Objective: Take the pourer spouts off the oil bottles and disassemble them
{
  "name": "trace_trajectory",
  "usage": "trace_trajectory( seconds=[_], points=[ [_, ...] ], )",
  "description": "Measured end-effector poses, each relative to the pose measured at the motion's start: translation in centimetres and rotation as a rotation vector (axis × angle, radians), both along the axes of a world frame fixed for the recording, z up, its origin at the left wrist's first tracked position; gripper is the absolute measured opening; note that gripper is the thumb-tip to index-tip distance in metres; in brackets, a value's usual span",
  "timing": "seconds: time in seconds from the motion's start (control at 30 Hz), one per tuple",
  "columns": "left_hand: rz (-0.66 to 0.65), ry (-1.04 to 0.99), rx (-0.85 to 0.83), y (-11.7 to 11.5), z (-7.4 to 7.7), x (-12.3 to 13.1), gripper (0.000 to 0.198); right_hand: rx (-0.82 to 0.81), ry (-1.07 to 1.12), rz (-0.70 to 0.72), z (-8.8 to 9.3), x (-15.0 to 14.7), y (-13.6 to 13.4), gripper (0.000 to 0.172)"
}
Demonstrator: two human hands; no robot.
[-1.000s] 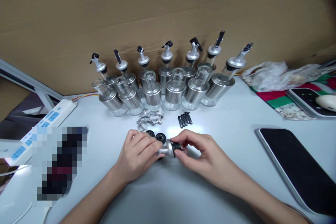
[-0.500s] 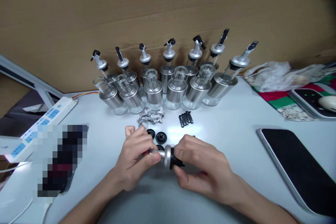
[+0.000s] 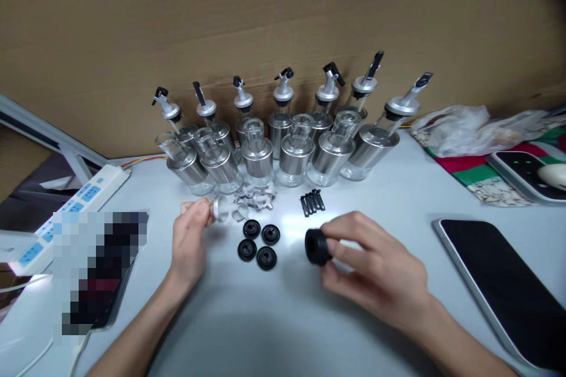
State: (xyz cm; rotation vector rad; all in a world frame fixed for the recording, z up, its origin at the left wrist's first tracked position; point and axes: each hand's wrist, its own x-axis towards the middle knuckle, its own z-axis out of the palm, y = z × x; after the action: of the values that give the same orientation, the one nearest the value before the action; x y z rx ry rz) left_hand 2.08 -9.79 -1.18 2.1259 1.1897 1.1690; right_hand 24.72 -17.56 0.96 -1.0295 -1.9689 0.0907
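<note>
My left hand (image 3: pixel 189 237) pinches a silver metal pourer spout (image 3: pixel 220 208) at the left of the parts pile. My right hand (image 3: pixel 370 265) grips a black rubber stopper (image 3: pixel 317 246), held apart from the spout. Between the hands several black rubber stoppers (image 3: pixel 257 244) lie flat on the white table (image 3: pixel 283 318). A small heap of silver spouts (image 3: pixel 255 197) and a cluster of thin black pins (image 3: pixel 312 201) rest just beyond them. Behind stand two rows of glass and steel bottles (image 3: pixel 292 150), the rear row fitted with pourers.
A phone (image 3: pixel 504 283) lies face up at the right. A white power strip (image 3: pixel 71 212) and a blurred dark object (image 3: pixel 99 274) sit at the left. Crumpled plastic (image 3: pixel 460 123) on patterned cloth is at the far right. A cardboard wall (image 3: pixel 283 23) backs the table.
The hands held the spout and the black stopper joined together; now they have drawn apart, the left carrying the spout leftward, the right holding the stopper alone.
</note>
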Motion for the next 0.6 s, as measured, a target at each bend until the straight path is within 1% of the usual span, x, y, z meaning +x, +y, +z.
trace_trajectory(
  seconds=[0.03, 0.07, 0.17, 0.23, 0.33, 0.4, 0.5, 0.6],
  points=[
    [0.067, 0.065, 0.021, 0.5, -0.4, -0.2, 0.041, -0.024, 0.014, -0.012, -0.1, 0.3, 0.1, 0.024],
    [0.081, 0.144, 0.031, 1.0, -0.8, -0.3, 0.036, -0.053, 0.017, -0.021, -0.3, 0.4, 0.2, 0.025],
    [0.067, 0.360, 0.023, 1.7, -1.8, -0.2, 0.023, -0.140, -0.031, -0.016, -0.9, 0.3, 0.3, 0.022],
    [0.052, 0.426, -0.003, 1.8, -2.3, -0.1, 0.024, -0.195, -0.067, -0.005, -1.1, 0.0, 0.2, 0.022],
    [0.035, 0.413, -0.026, 1.8, -2.8, -0.1, 0.030, -0.300, -0.089, 0.016, -1.3, -0.1, 0.2, 0.026],
    [0.005, 0.361, -0.024, 1.9, -2.9, -0.2, 0.028, -0.382, -0.123, 0.039, -1.4, -0.2, 0.3, 0.029],
    [-0.071, 0.296, -0.038, 2.0, -3.0, -0.1, 0.024, -0.513, -0.182, 0.069, -1.8, -0.6, 0.3, 0.036],
    [-0.165, 0.249, -0.072, 1.9, -3.0, 0.0, 0.025, -0.599, -0.141, 0.077, -2.2, -1.1, 0.1, 0.046]
  ],
)
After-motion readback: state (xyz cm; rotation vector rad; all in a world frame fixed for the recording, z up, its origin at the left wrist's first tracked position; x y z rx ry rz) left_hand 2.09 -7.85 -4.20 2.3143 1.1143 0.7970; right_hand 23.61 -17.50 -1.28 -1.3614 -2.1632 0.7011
